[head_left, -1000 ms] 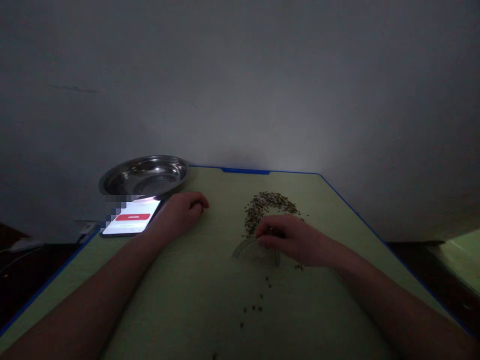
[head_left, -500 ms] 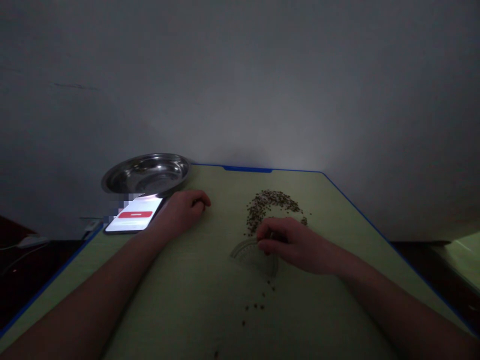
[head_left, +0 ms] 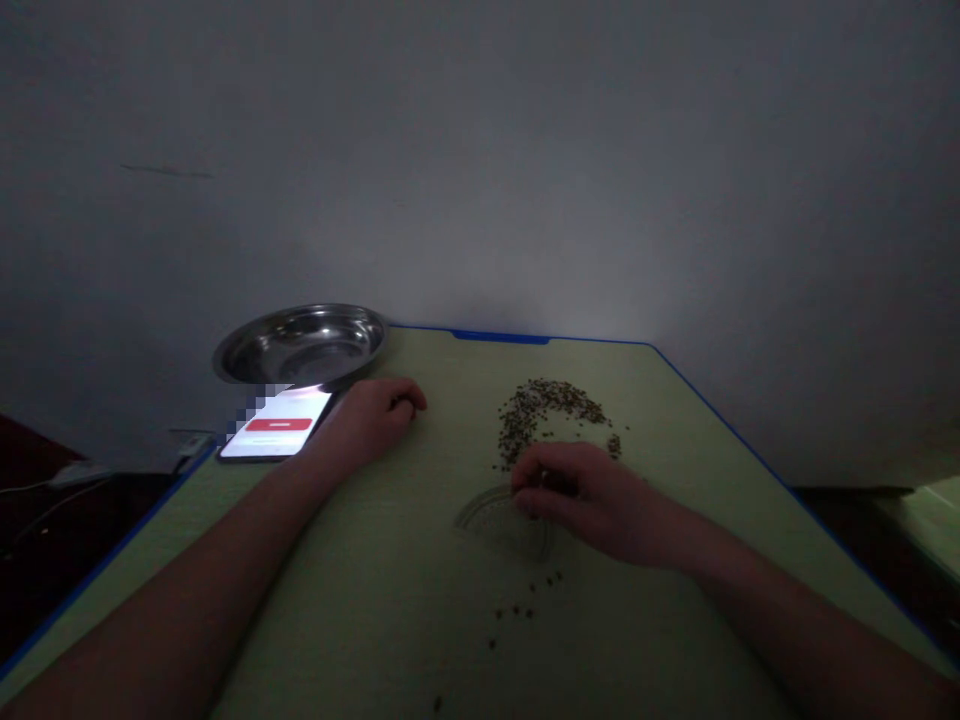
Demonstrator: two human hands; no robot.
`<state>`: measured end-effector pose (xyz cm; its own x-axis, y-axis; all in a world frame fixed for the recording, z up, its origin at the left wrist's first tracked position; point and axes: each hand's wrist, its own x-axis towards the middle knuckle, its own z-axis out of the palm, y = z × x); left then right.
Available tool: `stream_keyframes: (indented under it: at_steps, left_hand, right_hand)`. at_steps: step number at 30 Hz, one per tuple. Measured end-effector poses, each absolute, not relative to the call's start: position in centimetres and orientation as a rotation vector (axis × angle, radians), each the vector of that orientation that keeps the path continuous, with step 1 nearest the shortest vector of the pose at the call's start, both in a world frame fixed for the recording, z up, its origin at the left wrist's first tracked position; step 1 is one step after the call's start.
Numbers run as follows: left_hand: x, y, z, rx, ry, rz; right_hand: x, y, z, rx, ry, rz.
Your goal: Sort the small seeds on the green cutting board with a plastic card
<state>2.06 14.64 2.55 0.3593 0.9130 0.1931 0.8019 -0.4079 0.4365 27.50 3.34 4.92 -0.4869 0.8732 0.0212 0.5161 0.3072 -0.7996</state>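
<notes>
On the table, my left hand (head_left: 379, 418) rests with its fingers loosely curled in; nothing shows in it. A lit phone (head_left: 274, 425) lies just left of that wrist. My right hand (head_left: 585, 495) is closed, thumb and fingers pinched at the upper right part of a clear protractor (head_left: 499, 525), which looks close to flat on the table. Beyond this hand spreads a curved patch of small dark seeds or grains (head_left: 529, 405), partly hidden behind the knuckles. Several loose grains (head_left: 515, 610) lie on the near side of the protractor.
A shiny steel basin (head_left: 300, 345) stands at the far left corner, behind the phone. The pale green table (head_left: 375, 620) has a blue edge and meets a grey wall (head_left: 480, 180). White cables (head_left: 75, 475) are below on the left.
My right hand and the protractor have shifted slightly toward me, and a few grains near its lower edge have moved. The left hand stays put; the whole view has shifted a little.
</notes>
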Motion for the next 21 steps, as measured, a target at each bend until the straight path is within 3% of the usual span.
stream_keyframes:
  at_steps: [14,21]
  left_hand:
    - [2.1,14.6,2.6,2.361,1.537,0.591]
    - [2.1,14.5,2.8,2.327,1.557,0.557]
  right_hand:
    - [26.8,2.7,4.7,-1.114,-2.444,0.599]
    - [28.8,4.4,4.7,-1.368,-2.404,0.47]
